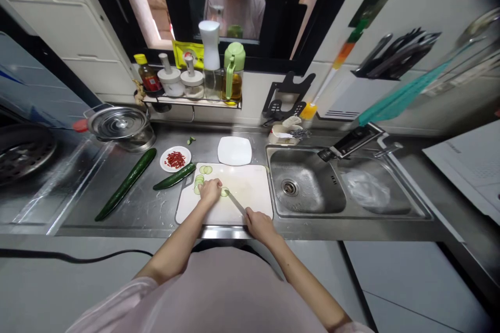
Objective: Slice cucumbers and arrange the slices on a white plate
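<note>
The right hand (258, 222) grips a silvery metal knife (236, 203) over the white rectangular cutting board (252, 184), while the left hand (211, 192), grip unclear, is beside round pale-green cucumber slices (199, 180).

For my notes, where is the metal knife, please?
In the head view, the metal knife is in the right hand, its blade over the white rectangular board, left of the steel sink.

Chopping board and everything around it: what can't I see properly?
All in the head view:
- Knife handle: covered by the right hand.
- Whatever is under the left hand: the hand covers it.
- Inside of the steel pot: its lid hides it.
- Dark pan: cut off by the left edge.
</note>
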The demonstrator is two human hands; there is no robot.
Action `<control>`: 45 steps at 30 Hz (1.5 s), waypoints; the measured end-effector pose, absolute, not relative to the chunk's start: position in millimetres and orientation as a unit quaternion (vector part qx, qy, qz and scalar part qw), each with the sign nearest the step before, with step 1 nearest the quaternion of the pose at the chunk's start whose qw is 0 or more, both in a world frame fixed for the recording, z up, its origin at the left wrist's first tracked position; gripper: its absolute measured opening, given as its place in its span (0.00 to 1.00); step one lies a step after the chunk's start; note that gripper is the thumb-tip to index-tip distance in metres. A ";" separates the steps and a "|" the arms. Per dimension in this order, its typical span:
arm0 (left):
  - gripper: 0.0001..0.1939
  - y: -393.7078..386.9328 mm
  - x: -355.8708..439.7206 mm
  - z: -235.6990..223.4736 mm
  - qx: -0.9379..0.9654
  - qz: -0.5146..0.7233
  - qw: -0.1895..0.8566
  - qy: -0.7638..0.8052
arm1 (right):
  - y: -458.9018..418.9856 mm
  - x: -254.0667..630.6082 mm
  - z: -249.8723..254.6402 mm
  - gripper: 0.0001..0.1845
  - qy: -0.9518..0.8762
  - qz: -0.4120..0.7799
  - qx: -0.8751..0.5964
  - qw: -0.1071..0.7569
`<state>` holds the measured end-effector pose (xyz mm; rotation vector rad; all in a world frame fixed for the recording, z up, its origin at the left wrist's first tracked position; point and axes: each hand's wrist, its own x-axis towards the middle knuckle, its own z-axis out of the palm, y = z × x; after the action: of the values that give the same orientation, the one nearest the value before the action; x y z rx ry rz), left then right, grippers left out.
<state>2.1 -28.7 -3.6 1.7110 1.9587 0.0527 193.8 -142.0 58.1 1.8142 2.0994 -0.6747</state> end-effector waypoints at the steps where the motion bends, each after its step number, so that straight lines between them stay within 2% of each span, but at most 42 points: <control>1: 0.12 -28.5 2.2 -3.5 0.632 0.018 0.268 0.727 | -141.8 193.4 57.9 0.15 0.729 -0.232 0.628 0.144; 27: 0.12 -20.7 -1.0 -4.9 0.625 0.011 0.284 0.727 | -128.9 184.4 59.9 0.16 0.718 -0.273 0.608 0.201; 45: 0.12 -17.9 -0.7 -4.3 0.617 0.003 0.295 0.730 | -118.9 179.2 55.7 0.16 0.732 -0.271 0.593 0.195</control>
<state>-0.7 -17.9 -4.3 1.6410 1.9428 0.0072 179.2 -118.9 55.7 1.6627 2.0518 -0.7608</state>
